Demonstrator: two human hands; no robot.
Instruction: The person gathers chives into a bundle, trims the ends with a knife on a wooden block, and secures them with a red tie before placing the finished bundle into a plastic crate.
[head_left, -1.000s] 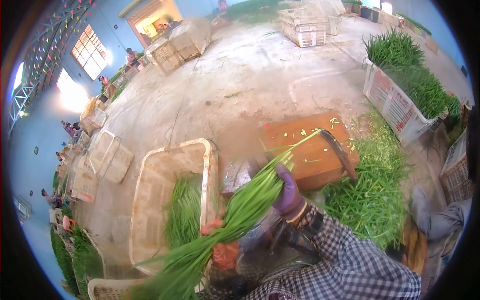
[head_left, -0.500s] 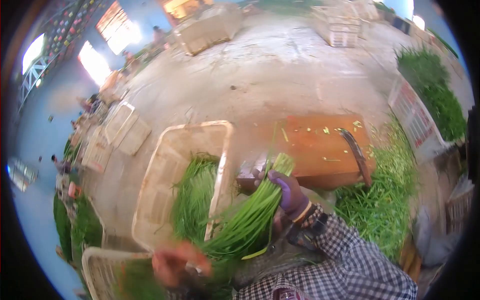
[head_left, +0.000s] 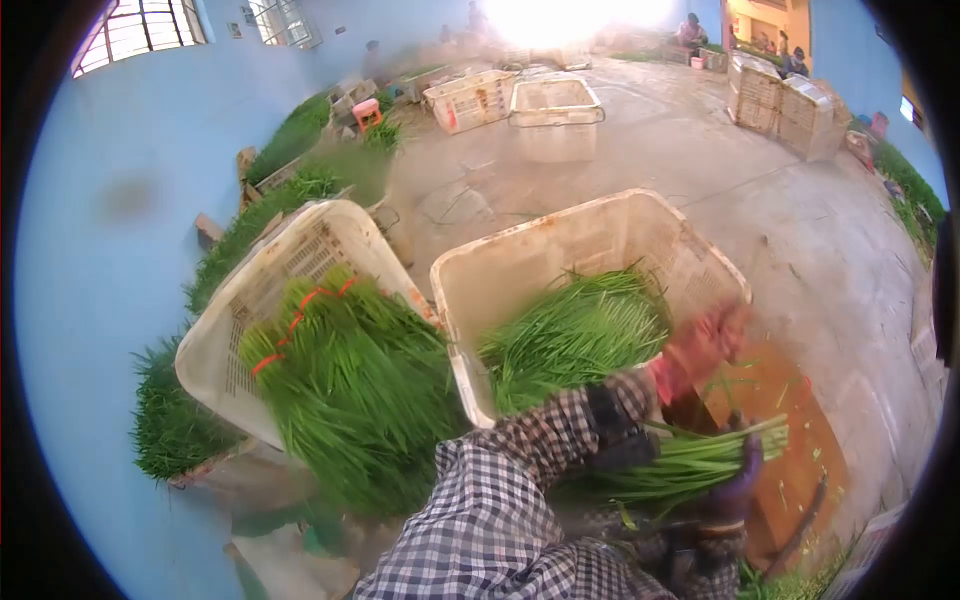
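My right hand (head_left: 738, 475), in a purple glove, is closed around a bunch of long green chives (head_left: 670, 465). The pale cut ends point right, over the orange-brown board (head_left: 820, 450), and the leaves trail left under my left sleeve. My left hand (head_left: 705, 345) is bare and blurred, just above the bunch at the corner of a crate; its fingers are smeared, with something red near the wrist. A dark curved blade (head_left: 800, 530) lies on the board among trimmings. Loose chives (head_left: 590, 325) fill part of the middle crate (head_left: 550, 225).
Left of it, a tilted white crate (head_left: 215, 345) holds chive bundles (head_left: 350, 390) tied with red bands. More greens (head_left: 165, 415) lie along the blue wall (head_left: 110, 300). Farther back stand pale crates (head_left: 555, 105), stacked crates (head_left: 785, 105) and a red stool (head_left: 367, 113). People sit in the distance.
The view has swung left, bringing the banded bundles into sight. My left hand has moved right, from beside the leaves to near the cut ends. My right hand still grips the chives.
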